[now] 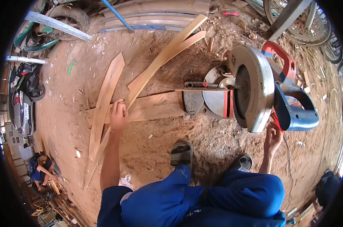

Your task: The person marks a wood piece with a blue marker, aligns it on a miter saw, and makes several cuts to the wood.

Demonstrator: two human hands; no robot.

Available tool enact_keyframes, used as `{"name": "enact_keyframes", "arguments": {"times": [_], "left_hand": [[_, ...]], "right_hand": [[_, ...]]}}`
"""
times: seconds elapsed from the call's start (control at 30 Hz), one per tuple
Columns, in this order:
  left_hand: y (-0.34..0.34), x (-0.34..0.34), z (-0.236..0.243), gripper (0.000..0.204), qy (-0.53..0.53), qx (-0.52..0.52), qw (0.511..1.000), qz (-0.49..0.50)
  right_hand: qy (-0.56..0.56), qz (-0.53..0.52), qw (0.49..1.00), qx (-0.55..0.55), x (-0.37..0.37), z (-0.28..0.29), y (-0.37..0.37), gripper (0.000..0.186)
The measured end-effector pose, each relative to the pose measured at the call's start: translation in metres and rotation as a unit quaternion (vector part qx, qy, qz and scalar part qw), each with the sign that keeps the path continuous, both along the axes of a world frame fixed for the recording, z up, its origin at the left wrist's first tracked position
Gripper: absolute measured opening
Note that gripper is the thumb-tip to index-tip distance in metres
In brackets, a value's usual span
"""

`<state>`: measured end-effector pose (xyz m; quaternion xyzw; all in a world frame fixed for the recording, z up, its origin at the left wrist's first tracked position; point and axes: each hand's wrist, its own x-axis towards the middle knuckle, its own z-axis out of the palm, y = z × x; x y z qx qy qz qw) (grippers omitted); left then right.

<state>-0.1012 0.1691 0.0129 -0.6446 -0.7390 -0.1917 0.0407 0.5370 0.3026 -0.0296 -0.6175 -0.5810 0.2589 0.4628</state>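
My left hand grips a long, narrow wooden strip that slants up to the upper middle, over other pale boards lying on the dirt. A grey miter saw with a red and blue handle stands at the right, its round base beside the end of a wide board. My right hand is closed at a red part under the saw's blue handle; what exactly its fingers hold is hidden. A thin cable trails down beside it.
Stacked planks, a blue metal rod and a pink tool lie at the back. Bicycles stand upper right, motorbikes at the left. Another person crouches lower left. My sandalled feet are below the saw.
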Motion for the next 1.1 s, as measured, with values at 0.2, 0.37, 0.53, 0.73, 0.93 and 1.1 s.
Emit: {"name": "enact_keyframes", "arguments": {"times": [0.2, 0.37, 0.53, 0.73, 0.93, 1.1], "left_hand": [[-0.021, 0.018, -0.031, 0.034, -0.147, -0.078, 0.986, 0.033], [-0.032, 0.057, -0.009, 0.037, -0.158, -0.048, 0.985, 0.058], [-0.051, 0.081, 0.002, 0.036, -0.199, -0.008, 0.974, 0.107], [-0.042, 0.030, 0.040, 0.031, -0.095, 0.081, 0.978, 0.168], [-0.050, 0.031, 0.055, 0.037, -0.206, -0.065, 0.959, 0.184], [-0.069, 0.073, 0.056, 0.038, -0.190, -0.073, 0.964, 0.172]], "right_hand": [[0.065, 0.067, 0.991, -0.094, -0.050, 0.018, -0.019, 0.015], [-0.053, 0.375, 0.866, -0.326, -0.085, 0.024, -0.027, 0.025], [-0.019, 0.520, 0.780, -0.347, -0.140, 0.042, -0.036, 0.029], [-0.025, 0.513, 0.799, -0.312, -0.151, 0.038, -0.041, 0.032], [0.004, 0.475, 0.798, -0.371, -0.145, 0.039, -0.042, 0.031], [0.032, 0.454, 0.819, -0.349, -0.146, 0.040, -0.037, 0.031]]}}
